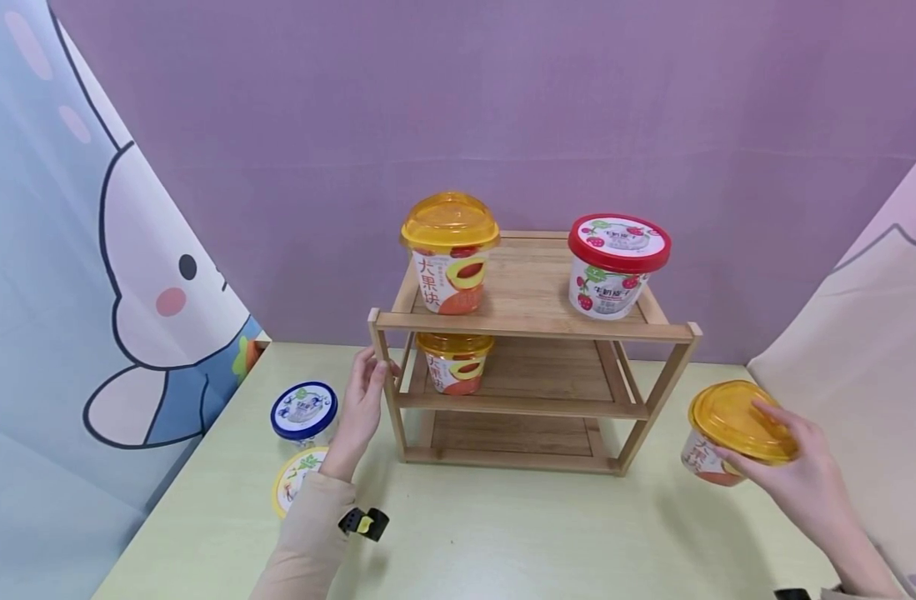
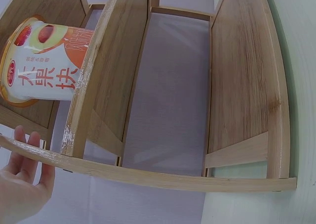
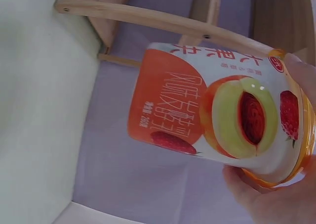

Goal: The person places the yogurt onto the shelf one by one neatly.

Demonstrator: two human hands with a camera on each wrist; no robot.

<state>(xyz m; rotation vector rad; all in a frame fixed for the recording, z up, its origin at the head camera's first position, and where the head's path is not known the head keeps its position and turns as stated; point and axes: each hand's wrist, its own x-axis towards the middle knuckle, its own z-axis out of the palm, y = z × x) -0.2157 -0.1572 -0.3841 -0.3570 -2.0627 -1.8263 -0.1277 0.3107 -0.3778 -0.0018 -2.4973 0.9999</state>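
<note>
A three-tier wooden shelf point(image 1: 533, 325) stands on the table. My left hand point(image 1: 363, 408) grips its left front post, with fingers passing behind the wood in the left wrist view. To the right of the shelf, my right hand point(image 1: 795, 467) holds a yogurt cup point(image 3: 212, 105) with a domed yellow lid by that lid. The cup is tilted and appears raised off the table. A matching yogurt cup point(image 1: 450, 254) stands at the top tier's left, and another point(image 1: 458, 364) sits below it on the middle tier. A red-lidded cup point(image 1: 615, 267) stands at the top tier's right.
Left of the shelf, a blue-lidded cup point(image 1: 305, 412) and a yellow-lidded cup point(image 1: 296, 479) stand on the pale table point(image 1: 503, 533), the latter partly hidden by my left forearm. A purple cloth point(image 1: 503, 108) hangs behind the shelf, with printed cloth at both sides.
</note>
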